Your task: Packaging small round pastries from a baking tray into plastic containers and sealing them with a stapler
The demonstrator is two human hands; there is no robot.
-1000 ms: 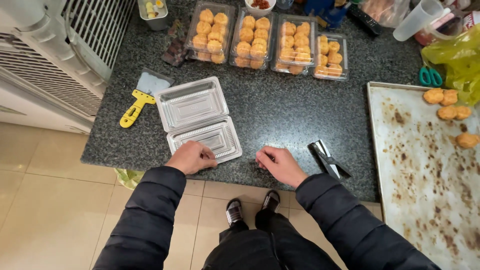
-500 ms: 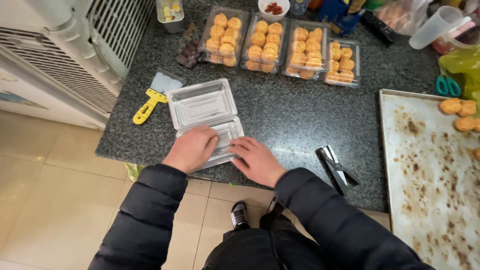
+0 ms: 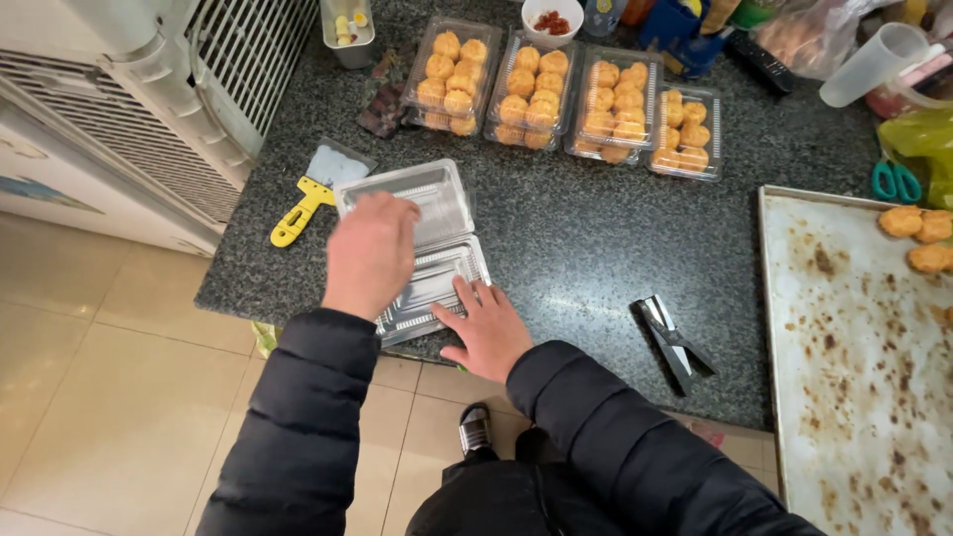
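Observation:
An empty clear plastic clamshell box (image 3: 437, 213) lies open on the dark granite counter (image 3: 586, 248) near its front edge. My left hand (image 3: 370, 253) hovers over the box's middle, fingers curled, covering part of both halves. My right hand (image 3: 483, 326) rests flat with fingers spread on the near half's right corner. Both arms wear black padded sleeves.
Several clear boxes of golden pastries (image 3: 556, 94) line the counter's back. A stained baking tray (image 3: 854, 337) with a few pastries (image 3: 918, 233) lies at right. Metal tongs (image 3: 675, 342), a yellow-handled scraper (image 3: 308, 199), scissors (image 3: 898, 181), a measuring jug (image 3: 874, 65) and a white radiator (image 3: 179, 89) are around.
Both hands moved from the counter's front edge onto the open box. The left hand has risen over its middle; the right now presses the near half's corner.

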